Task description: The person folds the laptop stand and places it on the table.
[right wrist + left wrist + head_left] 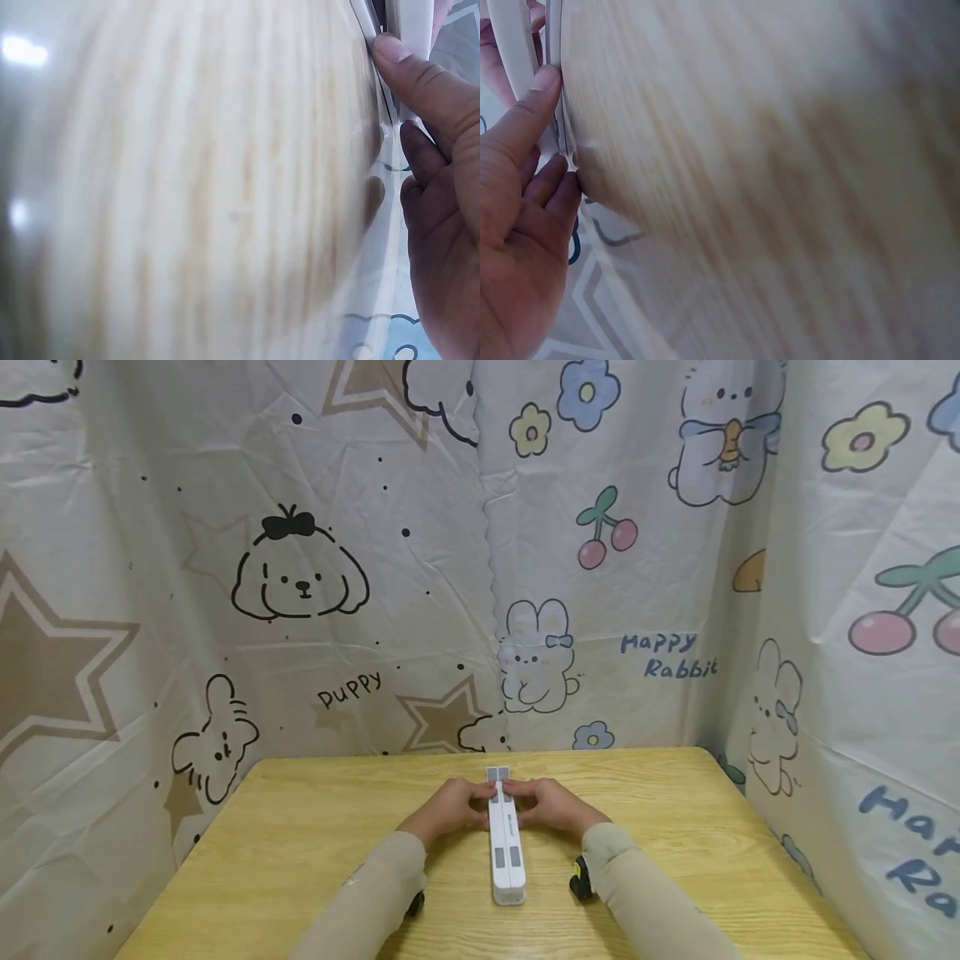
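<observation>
My left hand (448, 808) and right hand (552, 804) pinch white folded stand (506, 847) from 2 sides on yellow wooden table (300, 852); cartoon-print curtain (300, 568) walls surround.

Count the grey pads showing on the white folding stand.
4 on the white folding stand: two side by side at its far tip, two side by side nearer its near end. The hands may hide others.

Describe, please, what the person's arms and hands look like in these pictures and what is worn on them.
Both arms wear long, plain beige sleeves, the left sleeve and the right sleeve, reaching down to the wrists. The left hand and right hand are bare, with no gloves, rings or watch visible. A small black device sits under the right wrist, and another black device under the left.
</observation>
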A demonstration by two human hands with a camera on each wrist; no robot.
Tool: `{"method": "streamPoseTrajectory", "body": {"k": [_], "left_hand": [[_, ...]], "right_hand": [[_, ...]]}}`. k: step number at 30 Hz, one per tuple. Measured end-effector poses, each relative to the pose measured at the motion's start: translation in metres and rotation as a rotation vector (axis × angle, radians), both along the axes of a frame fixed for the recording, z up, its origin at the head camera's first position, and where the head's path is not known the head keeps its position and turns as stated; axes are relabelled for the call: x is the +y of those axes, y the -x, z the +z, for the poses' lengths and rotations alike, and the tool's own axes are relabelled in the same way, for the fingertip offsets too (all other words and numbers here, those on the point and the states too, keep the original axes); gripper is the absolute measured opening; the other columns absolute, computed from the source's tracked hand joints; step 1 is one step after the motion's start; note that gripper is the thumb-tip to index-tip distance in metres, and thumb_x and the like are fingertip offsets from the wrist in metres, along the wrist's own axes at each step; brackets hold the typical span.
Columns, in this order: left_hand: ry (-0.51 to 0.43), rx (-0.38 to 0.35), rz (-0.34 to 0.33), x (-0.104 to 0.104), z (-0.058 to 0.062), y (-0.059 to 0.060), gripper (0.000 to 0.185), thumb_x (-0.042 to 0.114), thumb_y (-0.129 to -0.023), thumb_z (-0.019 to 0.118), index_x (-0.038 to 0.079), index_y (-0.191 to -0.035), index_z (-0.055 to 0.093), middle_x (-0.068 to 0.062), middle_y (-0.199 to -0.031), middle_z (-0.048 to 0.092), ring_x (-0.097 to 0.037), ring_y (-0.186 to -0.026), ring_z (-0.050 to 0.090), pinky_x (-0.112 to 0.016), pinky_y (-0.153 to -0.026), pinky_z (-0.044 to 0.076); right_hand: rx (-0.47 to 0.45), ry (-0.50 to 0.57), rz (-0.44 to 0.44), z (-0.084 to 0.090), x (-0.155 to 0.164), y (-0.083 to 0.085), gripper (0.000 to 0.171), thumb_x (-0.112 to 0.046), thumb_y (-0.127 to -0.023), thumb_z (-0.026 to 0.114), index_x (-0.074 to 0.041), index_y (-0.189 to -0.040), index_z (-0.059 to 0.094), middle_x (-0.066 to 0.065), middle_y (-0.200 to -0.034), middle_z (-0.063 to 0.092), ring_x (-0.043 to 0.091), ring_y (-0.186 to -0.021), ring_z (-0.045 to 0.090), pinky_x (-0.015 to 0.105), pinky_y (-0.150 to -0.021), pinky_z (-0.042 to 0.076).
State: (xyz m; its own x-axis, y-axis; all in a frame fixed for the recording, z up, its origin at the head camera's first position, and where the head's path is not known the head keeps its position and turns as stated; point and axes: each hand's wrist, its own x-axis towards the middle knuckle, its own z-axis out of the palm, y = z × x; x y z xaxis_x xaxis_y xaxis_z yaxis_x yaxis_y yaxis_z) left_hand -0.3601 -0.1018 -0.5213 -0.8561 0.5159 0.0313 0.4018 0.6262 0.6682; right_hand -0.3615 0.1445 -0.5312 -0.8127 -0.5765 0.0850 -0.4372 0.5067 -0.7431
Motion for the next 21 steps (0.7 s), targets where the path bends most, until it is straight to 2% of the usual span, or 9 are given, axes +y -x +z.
{"method": "streamPoseTrajectory", "body": {"k": [4,10,21], "left_hand": [[0.037,0.035,-0.016,-0.0042,0.0027,0.0009,0.065,0.017,-0.077,0.089,0.011,-0.137,0.064,0.002,-0.149,0.054,-0.021,-0.142,0.047,-0.04,-0.118,0.04],[0.073,0.031,-0.027,-0.0038,0.0064,-0.0019,0.066,0.02,-0.078,0.089,0.012,-0.138,0.063,0.003,-0.15,0.052,-0.021,-0.143,0.046,-0.04,-0.118,0.04],[0.05,0.018,-0.034,-0.0013,0.0058,-0.0079,0.067,0.018,-0.078,0.089,0.009,-0.139,0.062,0.0,-0.153,0.05,-0.026,-0.146,0.041,-0.044,-0.12,0.037]], "right_hand": [[0.017,-0.032,0.019,0.0004,-0.0023,-0.0001,0.074,-0.017,-0.084,0.085,-0.014,-0.15,0.052,0.001,-0.16,0.043,0.029,-0.151,0.035,0.048,-0.123,0.03],[0.003,-0.065,0.026,0.0029,-0.0015,-0.0047,0.077,-0.018,-0.086,0.083,-0.014,-0.154,0.046,-0.001,-0.163,0.037,0.028,-0.153,0.03,0.047,-0.123,0.029],[-0.017,-0.11,0.05,0.0071,0.0005,-0.0097,0.077,-0.015,-0.089,0.08,-0.015,-0.156,0.042,-0.001,-0.166,0.031,0.03,-0.154,0.026,0.049,-0.124,0.027]]}}
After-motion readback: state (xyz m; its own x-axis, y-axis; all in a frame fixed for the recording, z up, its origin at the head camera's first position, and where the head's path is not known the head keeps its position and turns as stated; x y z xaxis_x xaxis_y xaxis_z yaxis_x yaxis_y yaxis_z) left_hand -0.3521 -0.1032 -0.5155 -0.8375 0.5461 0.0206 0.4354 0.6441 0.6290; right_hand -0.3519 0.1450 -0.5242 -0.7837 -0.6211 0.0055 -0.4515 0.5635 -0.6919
